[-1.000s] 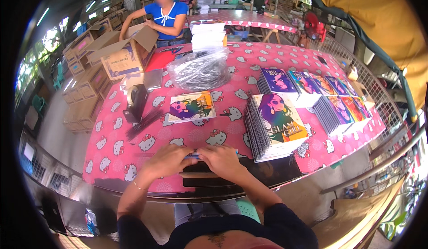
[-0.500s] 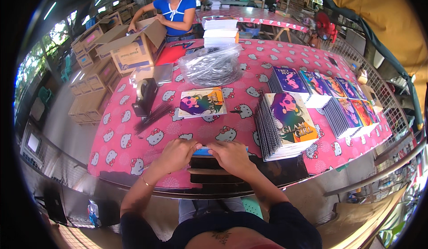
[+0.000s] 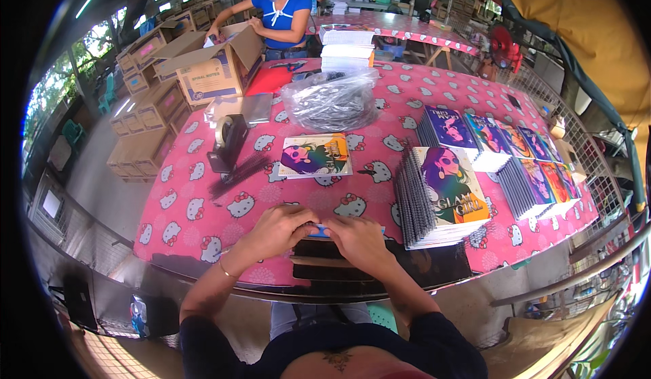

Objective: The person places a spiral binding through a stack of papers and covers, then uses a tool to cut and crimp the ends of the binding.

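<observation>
At the near edge of the table, my left hand [image 3: 279, 231] and my right hand [image 3: 358, 243] are side by side with fingers curled. Both pinch a narrow blue strip [image 3: 321, 230], most of it hidden under the fingers, so its exact kind does not show. Below it lies a dark board [image 3: 325, 249] with a brown band. Ahead of my hands a notebook [image 3: 315, 156] with an illustrated cover lies flat. To the right of my right hand rises a stack of spiral notebooks [image 3: 451, 189]. Loose black binding coils [image 3: 239, 175] lie to the left.
A tape dispenser [image 3: 227, 145] stands at the left. Farther back are a clear plastic bag of dark coils [image 3: 331, 104], a paper stack [image 3: 347, 52] and more notebooks [image 3: 536, 175] at the right. A co-worker [image 3: 281, 23] in blue reaches into a carton [image 3: 210, 73].
The view has shifted slightly, so the table things sit a little farther right. My hands keep their hold on the blue strip in nearly the same place, with small finger shifts.
</observation>
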A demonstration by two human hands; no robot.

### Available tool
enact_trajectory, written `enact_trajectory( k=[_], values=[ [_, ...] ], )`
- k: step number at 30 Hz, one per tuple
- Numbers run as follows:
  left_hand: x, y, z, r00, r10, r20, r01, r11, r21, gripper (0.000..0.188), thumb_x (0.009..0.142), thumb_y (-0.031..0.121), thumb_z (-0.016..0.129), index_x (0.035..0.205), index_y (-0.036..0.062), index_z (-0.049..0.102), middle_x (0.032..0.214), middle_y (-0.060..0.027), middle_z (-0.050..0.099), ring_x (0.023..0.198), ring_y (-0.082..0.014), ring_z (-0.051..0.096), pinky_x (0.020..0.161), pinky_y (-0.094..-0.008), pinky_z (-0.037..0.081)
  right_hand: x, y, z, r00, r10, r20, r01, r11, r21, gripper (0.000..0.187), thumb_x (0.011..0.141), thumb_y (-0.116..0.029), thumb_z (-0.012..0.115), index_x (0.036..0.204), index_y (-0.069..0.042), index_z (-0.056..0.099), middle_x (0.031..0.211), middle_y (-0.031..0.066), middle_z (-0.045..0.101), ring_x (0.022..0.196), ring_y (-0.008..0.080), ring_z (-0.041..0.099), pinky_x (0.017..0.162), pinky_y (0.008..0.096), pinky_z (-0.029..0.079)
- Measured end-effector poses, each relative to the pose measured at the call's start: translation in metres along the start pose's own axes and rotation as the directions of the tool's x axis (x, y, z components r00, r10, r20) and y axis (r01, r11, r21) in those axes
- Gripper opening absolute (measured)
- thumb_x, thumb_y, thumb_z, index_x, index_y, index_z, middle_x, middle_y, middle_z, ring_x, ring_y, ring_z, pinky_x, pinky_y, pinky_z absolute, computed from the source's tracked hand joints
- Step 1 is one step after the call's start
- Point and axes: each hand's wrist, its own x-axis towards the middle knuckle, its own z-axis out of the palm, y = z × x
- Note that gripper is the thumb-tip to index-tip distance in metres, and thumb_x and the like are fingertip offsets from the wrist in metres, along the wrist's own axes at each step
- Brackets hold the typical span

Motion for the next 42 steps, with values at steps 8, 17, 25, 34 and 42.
enact_trajectory(
  k=[8, 17, 25, 34, 42],
  values=[
    [0.003, -0.001, -0.002, 0.999, 0.034, -0.014, -0.034, 0.999, 0.003, 0.018, 0.084, 0.019, 0.074, 0.093, 0.0060, 0.064, 0.084, -0.0103, 0.066, 0.080, -0.0351, 0.064, 0.073, -0.0444, 0.052, 0.000, -0.001, -0.001, 1.000, -0.002, -0.023, 0.003, 1.000, 0.030, 0.012, 0.090, -0.020, 0.064, 0.099, -0.012, 0.065, 0.080, 0.0039, 0.067, 0.073, 0.0252, 0.067, 0.062, 0.0403, 0.048],
    [-0.056, 0.034, 0.071, 0.995, -0.088, -0.048, 0.099, 0.817, 0.569, 0.074, 0.089, 0.056, 0.059, 0.138, 0.0010, 0.051, 0.146, -0.0194, 0.046, 0.141, -0.0353, 0.037, 0.112, -0.0644, 0.025, 0.001, 0.002, 0.001, 1.000, 0.026, 0.013, -0.027, 0.999, 0.045, 0.018, 0.092, -0.021, 0.064, 0.107, -0.012, 0.068, 0.088, 0.0066, 0.071, 0.074, 0.0282, 0.068, 0.066, 0.0407, 0.051],
    [-0.069, 0.018, 0.094, 0.999, -0.049, -0.018, 0.049, 0.773, 0.633, 0.079, 0.090, 0.059, 0.056, 0.143, 0.0019, 0.047, 0.154, -0.0167, 0.041, 0.146, -0.0342, 0.034, 0.115, -0.0624, 0.021, -0.011, 0.000, -0.025, 0.995, -0.016, -0.094, 0.014, 1.000, -0.022, 0.025, 0.090, -0.021, 0.064, 0.115, -0.014, 0.065, 0.088, 0.0056, 0.071, 0.078, 0.0293, 0.069, 0.075, 0.0426, 0.051],
    [-0.068, 0.026, 0.102, 0.997, 0.074, 0.023, -0.076, 0.890, 0.450, 0.076, 0.092, 0.056, 0.055, 0.145, 0.0021, 0.045, 0.153, -0.0175, 0.042, 0.145, -0.0345, 0.034, 0.114, -0.0642, 0.021, -0.014, 0.020, -0.019, 0.999, 0.026, 0.029, -0.027, 0.999, 0.037, 0.023, 0.090, -0.019, 0.065, 0.112, -0.014, 0.066, 0.085, 0.0088, 0.071, 0.076, 0.0295, 0.069, 0.071, 0.0423, 0.051],
    [-0.070, 0.015, 0.116, 0.992, 0.128, -0.002, -0.109, 0.852, 0.511, 0.079, 0.088, 0.053, 0.061, 0.145, 0.0007, 0.043, 0.152, -0.0209, 0.041, 0.144, -0.0370, 0.033, 0.113, -0.0652, 0.021, -0.013, 0.013, -0.021, 0.994, 0.092, 0.054, -0.098, 0.987, 0.125, 0.040, 0.089, -0.017, 0.067, 0.129, -0.014, 0.060, 0.095, 0.0104, 0.072, 0.078, 0.0310, 0.068, 0.074, 0.0429, 0.051]
  ],
)
